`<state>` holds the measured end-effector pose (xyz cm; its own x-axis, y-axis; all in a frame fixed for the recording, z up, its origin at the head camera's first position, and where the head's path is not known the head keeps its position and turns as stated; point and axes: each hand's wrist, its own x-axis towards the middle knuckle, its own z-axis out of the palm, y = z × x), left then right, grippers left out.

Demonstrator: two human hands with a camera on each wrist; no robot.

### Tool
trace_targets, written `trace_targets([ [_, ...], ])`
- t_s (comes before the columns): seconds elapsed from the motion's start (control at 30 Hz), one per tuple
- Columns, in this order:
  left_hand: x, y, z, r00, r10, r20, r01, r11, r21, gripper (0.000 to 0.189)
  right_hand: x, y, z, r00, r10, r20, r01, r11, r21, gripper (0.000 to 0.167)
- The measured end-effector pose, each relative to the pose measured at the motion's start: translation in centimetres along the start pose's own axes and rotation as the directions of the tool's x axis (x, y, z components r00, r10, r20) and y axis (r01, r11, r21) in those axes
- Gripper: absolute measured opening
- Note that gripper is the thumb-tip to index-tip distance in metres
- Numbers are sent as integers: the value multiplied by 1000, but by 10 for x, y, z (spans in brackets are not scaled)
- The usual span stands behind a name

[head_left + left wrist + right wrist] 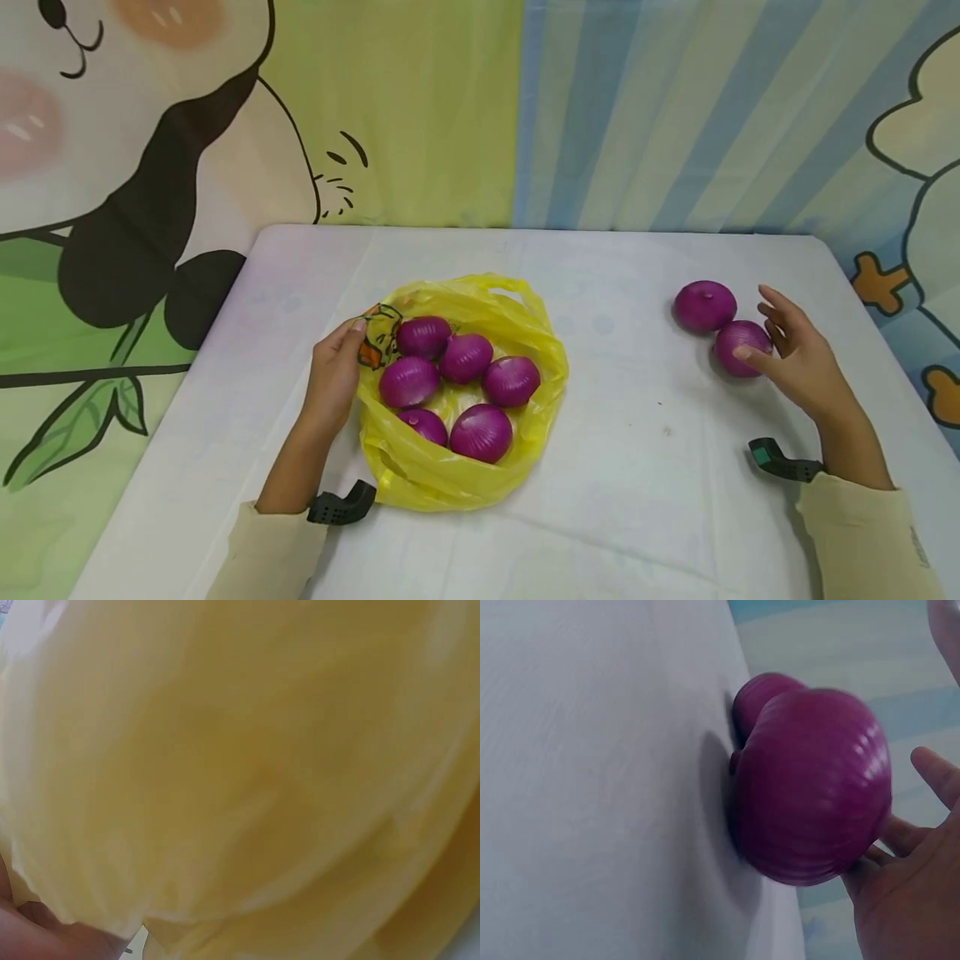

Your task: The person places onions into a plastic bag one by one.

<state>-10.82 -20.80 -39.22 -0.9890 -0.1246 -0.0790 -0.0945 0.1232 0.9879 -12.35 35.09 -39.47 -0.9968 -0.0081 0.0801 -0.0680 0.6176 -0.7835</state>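
A yellow plastic bag (457, 479) sits with its mouth spread wide, and several purple onions (467, 358) lie inside it. My left hand (337, 367) pinches the bag's left rim between thumb and fingers. In the left wrist view the yellow plastic (240, 750) fills most of the picture. Two more onions rest on the table at the right: a farther onion (705, 306) and a nearer onion (741, 348). Around the nearer one my right hand (810, 367) is spread, thumb and fingers apart. In the right wrist view its fingers (934, 776) extend beside that onion (814, 787) without curling onto it.
A white-covered table (615, 500) carries everything. Behind it hangs a printed backdrop (420, 117) with cartoon figures and stripes. Black wrist devices (783, 460) sit by both sleeves. Small dark specks (666, 431) mark the cloth between the bag and the loose onions.
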Motion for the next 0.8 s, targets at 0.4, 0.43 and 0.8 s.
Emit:
trace_targets([
  [0.4, 1, 1, 0, 1000, -5, 1, 5, 1000, 6, 50, -2, 14, 1, 990, 132, 52, -128, 989, -68, 95],
  [0.43, 1, 1, 0, 1000, -4, 0, 4, 1000, 6, 50, -1, 13, 1, 987, 148, 62, -141, 985, -100, 93],
  [0.8, 0, 1, 0, 1000, -12, 13, 12, 1000, 12, 52, -3, 3, 0, 984, 178, 9, -174, 969, -178, 77],
])
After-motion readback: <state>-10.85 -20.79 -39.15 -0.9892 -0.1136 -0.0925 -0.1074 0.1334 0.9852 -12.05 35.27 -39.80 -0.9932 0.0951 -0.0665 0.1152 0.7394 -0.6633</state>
